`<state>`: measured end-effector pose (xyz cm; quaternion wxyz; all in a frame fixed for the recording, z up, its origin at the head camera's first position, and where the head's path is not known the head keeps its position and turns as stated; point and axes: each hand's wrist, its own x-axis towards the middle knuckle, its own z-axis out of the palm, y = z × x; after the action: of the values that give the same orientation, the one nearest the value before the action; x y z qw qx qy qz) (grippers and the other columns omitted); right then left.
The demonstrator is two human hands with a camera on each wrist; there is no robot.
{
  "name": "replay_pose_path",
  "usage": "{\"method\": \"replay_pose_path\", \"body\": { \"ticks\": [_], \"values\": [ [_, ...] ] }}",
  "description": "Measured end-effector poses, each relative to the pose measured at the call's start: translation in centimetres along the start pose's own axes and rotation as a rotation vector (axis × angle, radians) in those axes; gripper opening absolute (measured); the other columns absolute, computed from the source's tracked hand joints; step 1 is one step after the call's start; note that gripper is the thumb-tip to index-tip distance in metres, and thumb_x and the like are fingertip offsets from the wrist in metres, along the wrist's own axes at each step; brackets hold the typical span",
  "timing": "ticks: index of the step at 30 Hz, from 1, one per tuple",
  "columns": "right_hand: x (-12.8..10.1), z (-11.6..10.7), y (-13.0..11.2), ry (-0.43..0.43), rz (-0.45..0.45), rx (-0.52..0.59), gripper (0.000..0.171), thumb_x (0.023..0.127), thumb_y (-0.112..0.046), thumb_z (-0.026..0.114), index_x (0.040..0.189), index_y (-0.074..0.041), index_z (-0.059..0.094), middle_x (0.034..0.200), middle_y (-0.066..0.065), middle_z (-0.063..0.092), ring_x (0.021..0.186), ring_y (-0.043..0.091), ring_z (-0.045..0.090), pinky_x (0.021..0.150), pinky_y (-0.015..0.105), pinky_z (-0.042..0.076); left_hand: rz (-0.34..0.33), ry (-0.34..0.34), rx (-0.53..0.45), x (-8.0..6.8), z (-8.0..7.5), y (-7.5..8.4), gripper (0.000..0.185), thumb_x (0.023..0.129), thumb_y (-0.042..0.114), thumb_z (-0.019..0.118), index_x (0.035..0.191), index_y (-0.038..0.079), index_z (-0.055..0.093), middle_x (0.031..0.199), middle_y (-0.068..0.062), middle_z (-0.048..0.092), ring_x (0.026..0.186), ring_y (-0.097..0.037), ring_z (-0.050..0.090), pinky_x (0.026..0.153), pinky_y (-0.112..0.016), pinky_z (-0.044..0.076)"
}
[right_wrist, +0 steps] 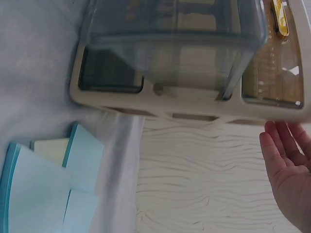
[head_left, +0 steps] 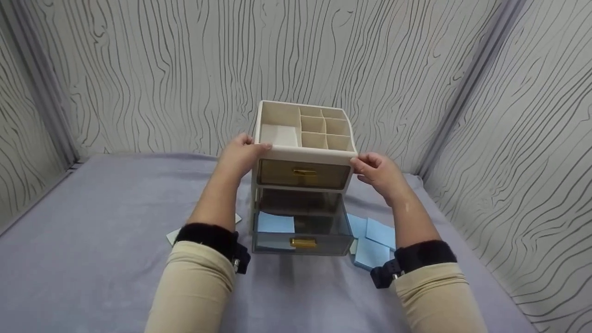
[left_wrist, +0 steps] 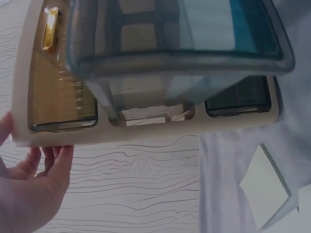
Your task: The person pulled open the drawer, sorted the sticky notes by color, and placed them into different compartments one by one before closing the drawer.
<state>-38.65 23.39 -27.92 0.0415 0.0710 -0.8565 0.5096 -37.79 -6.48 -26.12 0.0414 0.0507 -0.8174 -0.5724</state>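
Observation:
A cream desktop drawer organizer (head_left: 309, 154) stands on the cloth, with divided compartments on top. Its amber top drawer (head_left: 277, 174) is closed. Below that, the smoky clear middle drawer (head_left: 330, 245) is pulled out, and a blue paper pad (head_left: 276, 224) lies in its left part. My left hand (head_left: 239, 156) grips the organizer's upper left edge, thumb over the front rim. At the upper right corner my right hand (head_left: 380, 175) holds the side, thumb at the front. In the left wrist view the lower drawer (left_wrist: 240, 97) is partly covered by the middle one.
Several blue paper pads (head_left: 372, 253) lie right of the organizer, with a pale one (right_wrist: 51, 150) among them. Pale green pads (left_wrist: 265, 187) are on the left, partly behind my forearm. A wood-patterned wall (head_left: 185, 69) rises behind the cloth-covered table (head_left: 106, 240).

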Motion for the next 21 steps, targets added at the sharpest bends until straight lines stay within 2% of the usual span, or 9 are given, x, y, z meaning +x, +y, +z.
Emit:
{"method": "replay_pose_path", "body": {
  "ticks": [3,5,9,12,16,21],
  "values": [
    [-0.5,-1.0,1.7,-0.029,0.007,-0.123,0.053,0.083,-0.048,0.060,0.114,-0.005,0.055,0.114,0.012,0.056,0.107,0.025,0.053,0.092,0.038,0.043,0.003,-0.003,-0.008,0.0,0.0,0.0,0.032,0.084,0.036,0.061,0.098,0.009,0.049,0.107,-0.009,0.053,0.100,-0.025,0.046,0.089,-0.042,0.038],
    [-0.8,-1.6,3.0,-0.049,0.011,-0.248,0.047,0.085,-0.045,0.060,0.111,-0.006,0.056,0.111,0.011,0.057,0.105,0.026,0.053,0.090,0.041,0.044,0.010,-0.001,-0.012,0.0,0.0,-0.1,0.032,0.084,0.035,0.061,0.098,0.009,0.049,0.106,-0.009,0.052,0.100,-0.025,0.046,0.089,-0.042,0.038],
    [-1.6,-1.9,5.9,-0.123,-0.008,-0.540,0.025,0.086,-0.025,0.063,0.101,-0.006,0.060,0.100,0.011,0.061,0.095,0.028,0.057,0.081,0.043,0.046,0.016,0.003,-0.017,0.0,0.0,-0.1,0.033,0.084,0.036,0.061,0.098,0.009,0.049,0.105,-0.009,0.052,0.099,-0.024,0.046,0.088,-0.041,0.038],
    [-2.2,-1.5,7.5,-0.222,0.038,-0.695,0.016,0.081,-0.014,0.066,0.095,-0.006,0.063,0.091,0.008,0.062,0.086,0.025,0.058,0.076,0.042,0.048,0.019,0.001,-0.010,0.0,0.0,0.0,0.034,0.084,0.037,0.061,0.098,0.009,0.048,0.105,-0.009,0.052,0.099,-0.025,0.046,0.088,-0.041,0.039],
    [-3.0,-0.7,8.8,-0.342,0.159,-0.809,0.015,0.076,-0.011,0.070,0.091,-0.010,0.066,0.090,0.003,0.061,0.083,0.021,0.055,0.075,0.042,0.047,0.026,-0.003,0.003,-0.1,-0.1,0.0,0.034,0.084,0.037,0.061,0.096,0.008,0.047,0.102,-0.009,0.051,0.096,-0.024,0.046,0.085,-0.039,0.039],
    [-3.9,-0.2,9.8,-0.358,0.234,-0.862,0.022,0.073,-0.009,0.073,0.094,-0.011,0.067,0.100,0.006,0.062,0.085,0.022,0.056,0.080,0.045,0.046,0.026,-0.018,0.037,-0.2,-0.1,-0.1,0.036,0.085,0.040,0.060,0.097,0.009,0.046,0.103,-0.009,0.051,0.094,-0.024,0.045,0.081,-0.037,0.039]
  ]
}}
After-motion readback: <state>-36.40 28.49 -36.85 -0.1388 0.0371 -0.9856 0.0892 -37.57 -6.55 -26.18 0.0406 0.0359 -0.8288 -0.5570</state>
